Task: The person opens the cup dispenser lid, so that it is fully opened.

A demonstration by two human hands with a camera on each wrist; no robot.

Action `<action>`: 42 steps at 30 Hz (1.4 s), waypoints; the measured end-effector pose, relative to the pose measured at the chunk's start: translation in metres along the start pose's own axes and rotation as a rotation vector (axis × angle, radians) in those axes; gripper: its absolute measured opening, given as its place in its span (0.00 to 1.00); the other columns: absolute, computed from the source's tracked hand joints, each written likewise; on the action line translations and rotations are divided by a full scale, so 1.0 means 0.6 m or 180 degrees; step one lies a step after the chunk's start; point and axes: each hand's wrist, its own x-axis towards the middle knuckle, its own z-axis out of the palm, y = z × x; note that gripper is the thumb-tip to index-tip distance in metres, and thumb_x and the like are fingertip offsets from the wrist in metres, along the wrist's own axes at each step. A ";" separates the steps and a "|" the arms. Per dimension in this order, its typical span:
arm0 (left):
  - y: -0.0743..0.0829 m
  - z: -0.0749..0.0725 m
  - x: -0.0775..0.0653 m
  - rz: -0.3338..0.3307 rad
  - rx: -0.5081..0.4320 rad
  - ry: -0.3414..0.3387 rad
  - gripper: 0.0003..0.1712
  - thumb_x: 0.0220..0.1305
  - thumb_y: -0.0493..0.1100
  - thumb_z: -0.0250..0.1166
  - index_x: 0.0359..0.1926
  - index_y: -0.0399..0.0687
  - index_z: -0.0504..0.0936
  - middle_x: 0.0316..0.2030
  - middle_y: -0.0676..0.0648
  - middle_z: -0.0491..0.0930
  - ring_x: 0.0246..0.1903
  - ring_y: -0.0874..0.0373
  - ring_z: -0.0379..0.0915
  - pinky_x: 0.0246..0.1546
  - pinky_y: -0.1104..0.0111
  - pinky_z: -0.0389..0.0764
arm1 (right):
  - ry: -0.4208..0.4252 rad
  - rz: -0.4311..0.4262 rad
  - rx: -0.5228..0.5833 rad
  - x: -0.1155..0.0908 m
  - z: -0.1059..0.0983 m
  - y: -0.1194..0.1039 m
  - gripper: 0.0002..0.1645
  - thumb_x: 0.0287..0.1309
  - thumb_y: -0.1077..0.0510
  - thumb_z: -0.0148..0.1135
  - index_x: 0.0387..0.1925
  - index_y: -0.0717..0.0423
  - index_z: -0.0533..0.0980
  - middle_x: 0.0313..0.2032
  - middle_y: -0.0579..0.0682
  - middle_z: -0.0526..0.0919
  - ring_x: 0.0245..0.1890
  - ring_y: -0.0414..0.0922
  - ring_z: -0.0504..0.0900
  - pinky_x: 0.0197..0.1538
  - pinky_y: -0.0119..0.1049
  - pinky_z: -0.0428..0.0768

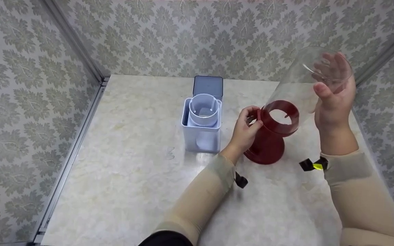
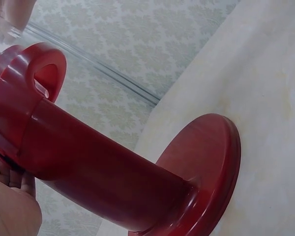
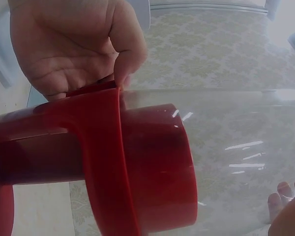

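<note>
A red stand (image 1: 265,148) with a round base is on the table, right of the middle. Its wide collar carries a clear tube (image 1: 291,80), which surrounds the red inner ring (image 3: 160,169) and leans up to the right in the head view. My left hand (image 1: 245,131) pinches a side handle of the collar between thumb and fingers. Around the tube's far end, my right hand (image 1: 335,102) holds the clear wall, its fingers seen through it. Another red loop handle (image 2: 61,71) shows on the collar in the left wrist view.
Left of the stand is a pale blue box (image 1: 202,140) with a white round cup-like part (image 1: 204,121) inside. A darker blue lid (image 1: 208,86) stands behind it. Patterned walls (image 1: 204,41) and metal rails (image 1: 70,160) border the pale table (image 1: 125,164).
</note>
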 end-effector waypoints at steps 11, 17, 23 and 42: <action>-0.002 -0.005 0.006 0.0055 0.0053 0.0026 0.28 0.67 0.27 0.59 0.68 0.25 0.72 0.61 0.35 0.77 0.61 0.57 0.79 0.63 0.72 0.82 | 0.0183 0.0086 0.0106 0.027 -0.003 0.007 0.56 0.35 0.63 0.93 0.70 0.62 0.76 0.64 0.61 0.83 0.59 0.56 0.86 0.63 0.45 0.83; -0.005 -0.009 0.006 -0.0007 0.0171 0.0009 0.28 0.69 0.28 0.60 0.69 0.28 0.72 0.63 0.33 0.77 0.66 0.51 0.80 0.70 0.65 0.82 | 0.0379 0.0216 0.0160 0.042 -0.013 0.004 0.61 0.37 0.59 0.89 0.74 0.64 0.70 0.64 0.60 0.81 0.56 0.56 0.85 0.63 0.44 0.84; -0.002 -0.010 0.004 -0.0043 0.0182 0.0018 0.28 0.69 0.28 0.60 0.69 0.28 0.72 0.65 0.32 0.77 0.67 0.49 0.80 0.73 0.60 0.81 | 0.0331 0.0158 0.0298 0.058 0.000 -0.010 0.62 0.28 0.58 0.93 0.70 0.62 0.72 0.60 0.62 0.83 0.54 0.56 0.87 0.61 0.45 0.86; -0.003 -0.006 -0.009 -0.0017 0.0059 -0.0053 0.28 0.72 0.28 0.62 0.71 0.28 0.72 0.67 0.30 0.77 0.65 0.57 0.79 0.66 0.74 0.80 | 0.0109 -0.0523 -0.0382 0.164 0.005 -0.007 0.78 0.18 0.53 1.00 0.74 0.68 0.65 0.64 0.55 0.76 0.61 0.46 0.74 0.67 0.33 0.72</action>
